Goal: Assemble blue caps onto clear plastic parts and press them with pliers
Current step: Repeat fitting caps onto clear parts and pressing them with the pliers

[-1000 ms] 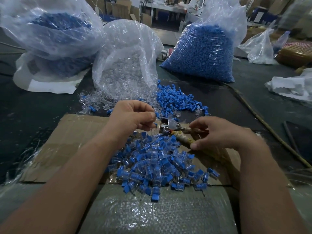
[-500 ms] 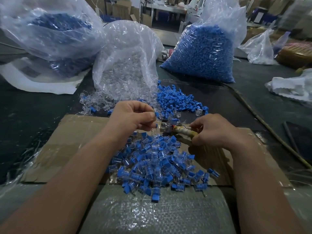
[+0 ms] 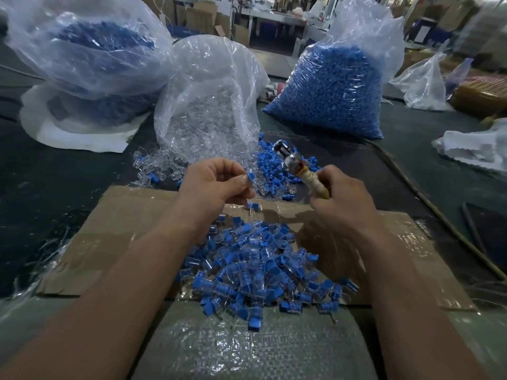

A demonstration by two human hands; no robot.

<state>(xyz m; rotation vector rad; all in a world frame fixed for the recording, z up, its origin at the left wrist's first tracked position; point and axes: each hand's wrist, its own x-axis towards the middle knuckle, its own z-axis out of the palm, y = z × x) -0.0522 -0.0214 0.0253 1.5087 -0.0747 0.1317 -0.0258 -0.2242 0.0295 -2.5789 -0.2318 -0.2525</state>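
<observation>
A dark tabletop (image 3: 68, 182) carries a flattened cardboard sheet (image 3: 123, 231), three filled clear plastic bags (image 3: 208, 105) at the back, and loose blue caps (image 3: 274, 171) beside clear parts (image 3: 159, 165).

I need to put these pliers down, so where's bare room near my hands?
Bare cardboard left of the assembled pile, and its right end past your right hand. Dark mat left of the clear parts. Crowded: the pile and loose blue caps ahead.
</observation>
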